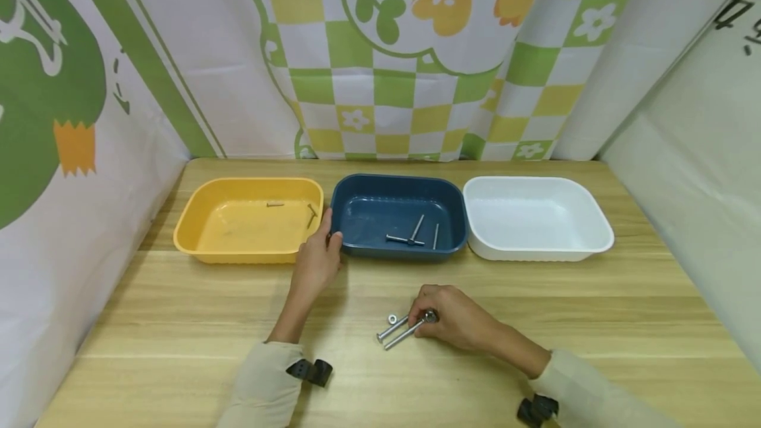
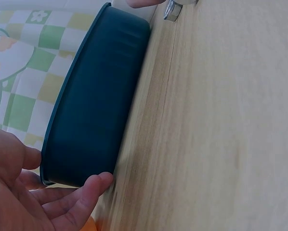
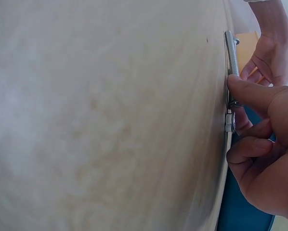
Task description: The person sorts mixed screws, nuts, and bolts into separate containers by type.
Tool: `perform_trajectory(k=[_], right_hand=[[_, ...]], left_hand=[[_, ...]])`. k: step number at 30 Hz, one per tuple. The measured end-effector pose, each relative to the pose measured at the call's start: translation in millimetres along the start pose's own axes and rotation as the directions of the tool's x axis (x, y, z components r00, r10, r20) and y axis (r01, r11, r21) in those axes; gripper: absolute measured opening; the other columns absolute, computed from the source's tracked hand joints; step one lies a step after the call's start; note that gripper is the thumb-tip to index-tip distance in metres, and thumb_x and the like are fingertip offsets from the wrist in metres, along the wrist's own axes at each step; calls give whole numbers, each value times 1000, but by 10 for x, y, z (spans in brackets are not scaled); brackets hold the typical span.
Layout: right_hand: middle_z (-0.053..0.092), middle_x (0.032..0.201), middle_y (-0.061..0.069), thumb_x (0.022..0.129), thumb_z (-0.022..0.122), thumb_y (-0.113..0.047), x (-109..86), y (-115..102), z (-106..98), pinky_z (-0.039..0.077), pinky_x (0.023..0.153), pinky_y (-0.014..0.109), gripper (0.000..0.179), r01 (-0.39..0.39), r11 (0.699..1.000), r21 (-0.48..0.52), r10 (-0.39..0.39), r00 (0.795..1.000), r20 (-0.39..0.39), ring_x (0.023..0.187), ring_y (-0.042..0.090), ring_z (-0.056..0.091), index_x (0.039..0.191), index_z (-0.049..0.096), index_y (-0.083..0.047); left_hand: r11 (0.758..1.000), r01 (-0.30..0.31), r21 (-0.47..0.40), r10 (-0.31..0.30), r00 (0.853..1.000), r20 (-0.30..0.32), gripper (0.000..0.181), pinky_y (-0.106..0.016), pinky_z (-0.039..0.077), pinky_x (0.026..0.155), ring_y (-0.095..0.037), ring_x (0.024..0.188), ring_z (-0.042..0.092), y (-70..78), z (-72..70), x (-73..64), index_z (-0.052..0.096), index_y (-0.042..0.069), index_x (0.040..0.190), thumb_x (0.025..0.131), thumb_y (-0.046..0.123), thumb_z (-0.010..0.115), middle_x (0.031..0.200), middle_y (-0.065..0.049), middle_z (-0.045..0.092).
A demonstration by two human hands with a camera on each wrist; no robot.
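My left hand (image 1: pixel 319 259) is at the left end of the dark blue tray (image 1: pixel 404 255), its index finger stretched into the gap beside the yellow tray. In the left wrist view its fingers (image 2: pixel 69 204) lie against the tray's end wall, near the table. In front of that tray, my right hand (image 1: pixel 454 319) pinches a silver bolt (image 1: pixel 405 335) near its head, the shank pointing left and toward me. A second bolt (image 1: pixel 391 329) lies just behind it, partly hidden by the fingers. Close by is a hex nut (image 1: pixel 392 318).
Several thin screws lie in the yellow tray (image 1: pixel 250 257) at the left. Inside the blue tray are several bolts (image 1: pixel 410 240). A white tray (image 1: pixel 541 255) stands right of it. The three trays form a row along the back, before a patterned curtain (image 1: pixel 392 98).
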State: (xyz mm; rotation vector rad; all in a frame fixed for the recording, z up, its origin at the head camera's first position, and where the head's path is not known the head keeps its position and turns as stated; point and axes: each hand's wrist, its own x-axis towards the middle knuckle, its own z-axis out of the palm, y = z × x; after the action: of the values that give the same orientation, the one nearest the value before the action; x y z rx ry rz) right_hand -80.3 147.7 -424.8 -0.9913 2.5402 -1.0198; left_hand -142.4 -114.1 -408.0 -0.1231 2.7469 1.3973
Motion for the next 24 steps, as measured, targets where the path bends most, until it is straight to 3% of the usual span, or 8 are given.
perform_trajectory(k=[13, 16, 19, 24], right_hand=[[61, 87, -14, 81, 82, -6, 49, -27, -125, 50, 76, 31, 16, -10, 1000, 15, 11, 999, -44, 83, 11, 59, 87, 75, -19], [60, 87, -13, 81, 82, -7, 92, -46, -198, 49, 75, 30, 15, -37, 999, 2, 37, 996, -82, 83, 13, 59, 87, 75, -19], [59, 86, -12, 82, 82, -6, 141, -60, -275, 47, 66, 27, 14, -58, 998, -1, 58, 989, -135, 78, 16, 57, 88, 75, -17], [62, 88, -8, 81, 82, -3, 248, -80, -379, 46, 60, 27, 16, -36, 999, -30, 28, 968, -250, 72, 15, 54, 87, 75, -16]], left_hand=[[1000, 9, 4, -9, 1000, -3, 58, -37, 43, 55, -17, 53, 60, 7, 1, -1, 26, 18, 160, 107, 24, 47, 62, -7, 61], [1000, 8, 4, -8, 1000, -3, 58, -36, 43, 54, -17, 53, 60, 2, 4, 1, 26, 18, 160, 107, 24, 47, 60, -6, 59], [1000, 5, 0, -5, 1000, -3, 58, -36, 43, 53, -17, 52, 60, -4, 7, 3, 26, 18, 160, 107, 24, 47, 60, -6, 58], [1000, 2, -4, -2, 1000, -6, 58, -36, 43, 52, -17, 52, 59, -2, 8, 3, 26, 18, 160, 106, 23, 47, 59, -6, 57]])
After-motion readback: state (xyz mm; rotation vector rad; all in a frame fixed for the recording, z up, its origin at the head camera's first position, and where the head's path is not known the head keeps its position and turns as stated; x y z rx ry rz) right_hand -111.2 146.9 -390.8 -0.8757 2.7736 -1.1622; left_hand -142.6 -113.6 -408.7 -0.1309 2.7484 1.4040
